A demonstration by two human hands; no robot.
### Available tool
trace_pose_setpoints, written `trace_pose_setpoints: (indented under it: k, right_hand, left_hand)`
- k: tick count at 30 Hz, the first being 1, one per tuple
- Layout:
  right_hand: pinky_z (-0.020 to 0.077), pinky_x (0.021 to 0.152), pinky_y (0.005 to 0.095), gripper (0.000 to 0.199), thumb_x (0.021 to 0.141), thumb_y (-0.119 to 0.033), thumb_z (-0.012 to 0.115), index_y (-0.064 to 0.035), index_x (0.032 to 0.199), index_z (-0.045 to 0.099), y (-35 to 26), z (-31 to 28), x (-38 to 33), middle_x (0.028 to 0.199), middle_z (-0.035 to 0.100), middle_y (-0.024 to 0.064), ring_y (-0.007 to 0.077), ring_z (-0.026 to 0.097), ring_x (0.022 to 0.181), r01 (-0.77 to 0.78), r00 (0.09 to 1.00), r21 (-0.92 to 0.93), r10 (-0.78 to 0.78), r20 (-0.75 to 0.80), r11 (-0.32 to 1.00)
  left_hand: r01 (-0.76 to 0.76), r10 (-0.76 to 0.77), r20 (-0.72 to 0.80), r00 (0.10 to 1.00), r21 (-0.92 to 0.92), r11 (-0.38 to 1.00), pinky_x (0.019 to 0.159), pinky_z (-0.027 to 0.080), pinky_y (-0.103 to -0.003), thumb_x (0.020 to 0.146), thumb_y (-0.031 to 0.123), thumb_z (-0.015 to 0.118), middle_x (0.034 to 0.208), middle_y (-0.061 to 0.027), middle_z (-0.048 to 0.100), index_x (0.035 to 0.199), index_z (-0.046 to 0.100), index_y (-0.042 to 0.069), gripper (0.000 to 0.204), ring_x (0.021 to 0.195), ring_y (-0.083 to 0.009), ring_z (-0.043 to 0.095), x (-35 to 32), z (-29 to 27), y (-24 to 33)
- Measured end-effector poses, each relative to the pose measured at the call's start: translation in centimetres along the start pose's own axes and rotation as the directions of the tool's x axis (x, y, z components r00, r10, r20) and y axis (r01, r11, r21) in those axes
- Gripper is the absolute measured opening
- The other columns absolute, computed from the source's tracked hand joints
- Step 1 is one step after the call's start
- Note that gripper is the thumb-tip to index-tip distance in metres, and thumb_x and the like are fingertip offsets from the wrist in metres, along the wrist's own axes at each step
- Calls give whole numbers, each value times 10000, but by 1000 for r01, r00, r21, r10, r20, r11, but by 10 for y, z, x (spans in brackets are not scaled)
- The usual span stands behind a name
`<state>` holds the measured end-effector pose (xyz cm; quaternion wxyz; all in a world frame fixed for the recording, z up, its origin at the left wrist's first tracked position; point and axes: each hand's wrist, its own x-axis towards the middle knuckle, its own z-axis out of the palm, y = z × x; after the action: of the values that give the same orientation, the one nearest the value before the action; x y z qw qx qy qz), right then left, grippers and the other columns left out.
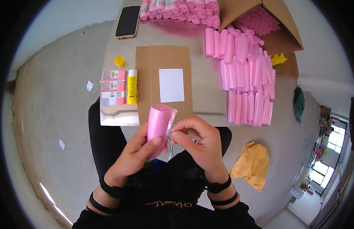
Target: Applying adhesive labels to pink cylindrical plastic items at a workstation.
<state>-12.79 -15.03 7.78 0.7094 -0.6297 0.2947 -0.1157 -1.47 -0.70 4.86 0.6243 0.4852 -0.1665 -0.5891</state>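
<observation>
Below the cardboard sheet (pixel 163 82) with its white label (pixel 171 85), left hand (pixel 133 154) grips a pink roll (pixel 159 128) while right hand (pixel 200 143) pinches its edge.

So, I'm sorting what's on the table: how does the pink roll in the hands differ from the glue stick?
The pink roll is held up off the table in the left hand; the glue stick lies flat on the table. The pink roll is thicker, wrapped in film; the glue stick is slimmer, yellow with a white end. Both are cylinders.

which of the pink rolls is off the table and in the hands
The pink roll gripped by the left hand; the other rolls lie stacked on the table.
</observation>
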Motion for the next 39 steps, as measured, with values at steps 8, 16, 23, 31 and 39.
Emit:
trace_pose_setpoints:
  k: [8, 16, 23, 31, 39]
  right_hand:
    - [442, 749, 229, 588, 745, -60, 699, -45, 1284, 464, -10, -33, 18, 1125, 461, 54, 116, 520, 963, -159, 935, 65, 129, 329, 985]
    - [441, 615, 186, 175, 785, -24, 670, -39, 956, 637, 1, -41, 36, 983, 513, 27, 83, 525, 834, 10, 873, -131, 55, 484, 991]
    - [478, 618, 212, 161, 848, -49, 624, -13, 998, 578, 31, -40, 33, 883, 535, 32, 100, 585, 710, -182, 968, 176, 145, 204, 967]
    - [482, 638, 209, 148, 857, -70, 622, -9, 986, 582, 42, -32, 29, 822, 594, 38, 93, 596, 705, -293, 956, 235, 277, 98, 927]
    - [494, 723, 240, 165, 849, -33, 615, 7, 1002, 568, 53, -39, 31, 1004, 540, 66, 125, 610, 808, -174, 984, 267, 157, 84, 948]
  left_hand:
    - [393, -149, 431, 890, -560, 729, 368, 403, -231, 946, 313, 447, 767, -101, 499, 1136, 422, -61, 421, 440, -115, 466, 4, -2, 6]
    - [514, -343, 396, 851, -502, 695, 484, 502, -271, 941, 447, 385, 958, -183, 563, 1169, 448, -38, 540, 606, -198, 585, 7, -22, -5]
    - [-151, 231, -163, 959, 395, 906, 812, 464, -286, 865, 206, 623, 1046, -94, 531, 1127, 500, 39, 335, 950, -178, 545, 5, -7, -4]
    - [-115, 263, -401, 877, 358, 927, 708, 439, -237, 925, 117, 529, 891, -50, 600, 936, 598, -4, 140, 761, -115, 544, 25, -10, -18]
    - [-98, 127, -258, 958, 121, 988, 808, 486, -264, 903, 86, 556, 991, -87, 596, 1112, 509, 22, 223, 940, -160, 600, 24, -18, -11]
